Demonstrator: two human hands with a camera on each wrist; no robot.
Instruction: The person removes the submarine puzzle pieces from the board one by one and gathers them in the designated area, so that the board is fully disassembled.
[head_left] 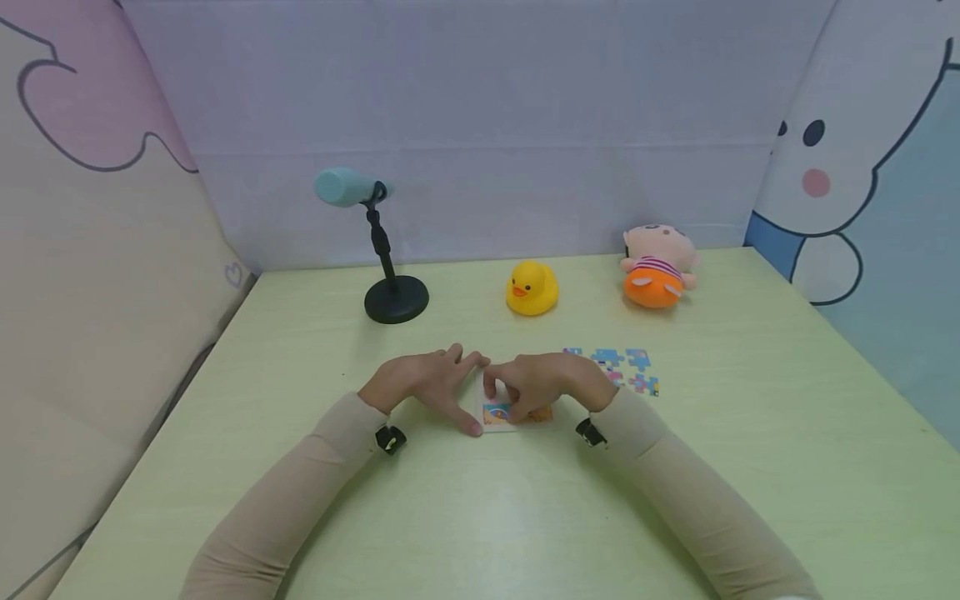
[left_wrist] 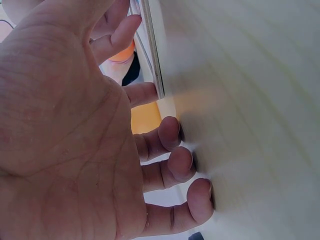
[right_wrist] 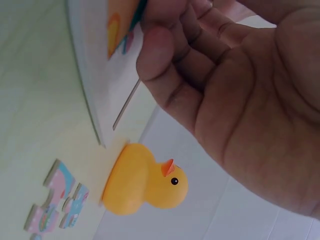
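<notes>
At the far left of the green table [head_left: 300,333], a black stand [head_left: 395,298] carrying a teal microphone [head_left: 343,187] is seen, well apart from the hands.

The left hand [head_left: 427,382] is laid on the table at the centre, just left of a small puzzle board [head_left: 501,414]. Its fingers [left_wrist: 170,137] are loosely spread and only gently bent, with the tips pressed to the tabletop beside the board's left edge; nothing is gripped by it. In the left wrist view the board's thin white edge [left_wrist: 151,47] is seen just past the fingers.

The board is lying flat on the table between the two hands, near the middle of the table, with a coloured picture showing on its near part.

The right hand [head_left: 543,382] is placed over the board from the right, its fingers [right_wrist: 165,60] curled down onto the picture. Whether a piece is pinched under the fingertips cannot be told, since the tips are hidden in all views.

Farther back, a yellow duck [head_left: 532,288] is standing upright, facing the near side; it is also shown in the right wrist view [right_wrist: 145,182] beyond the board.

Just right of the right hand, loose blue and pink puzzle pieces [head_left: 622,368] are scattered flat on the table, near one another.

At the far right, a plush doll [head_left: 657,267] in an orange outfit is set beside the duck, apart from it.
</notes>
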